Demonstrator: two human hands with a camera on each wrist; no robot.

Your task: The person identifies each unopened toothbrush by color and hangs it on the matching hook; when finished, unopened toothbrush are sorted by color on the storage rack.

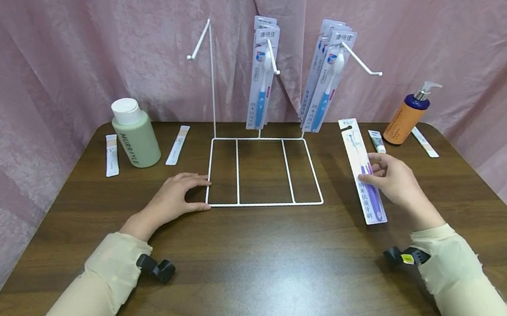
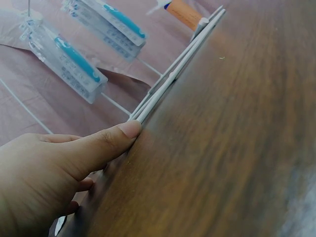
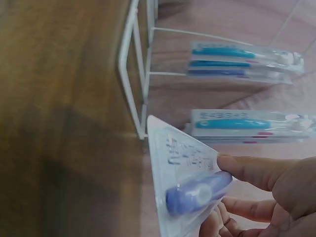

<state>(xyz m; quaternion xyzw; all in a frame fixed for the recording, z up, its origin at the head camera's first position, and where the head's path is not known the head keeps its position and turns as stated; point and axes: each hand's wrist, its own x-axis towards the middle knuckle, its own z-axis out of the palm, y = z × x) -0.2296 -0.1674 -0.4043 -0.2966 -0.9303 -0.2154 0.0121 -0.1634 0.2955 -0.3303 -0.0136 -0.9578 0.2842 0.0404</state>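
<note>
In the head view my right hand [image 1: 393,177] pinches a packaged purple toothbrush [image 1: 367,191] by its edge, to the right of a white wire display rack [image 1: 266,204]. The right wrist view shows its thumb on the front of the pack and fingers behind; the purple handle [image 3: 197,192] shows through the plastic. My left hand [image 1: 174,195] touches the rack's front left corner, thumb at the corner and fingertips along the side bar. Blue toothbrush packs hang from the middle hook [image 1: 273,59] and the right hook [image 1: 361,61]. The left hook [image 1: 199,39] is bare.
A green bottle [image 1: 137,138] with a white cap stands at the table's back left, between two slim sachets [image 1: 111,155]. At the back right are an orange pump bottle [image 1: 404,119], a small tube [image 1: 377,140] and another sachet [image 1: 424,142]. A pink curtain [image 1: 53,61] hangs behind.
</note>
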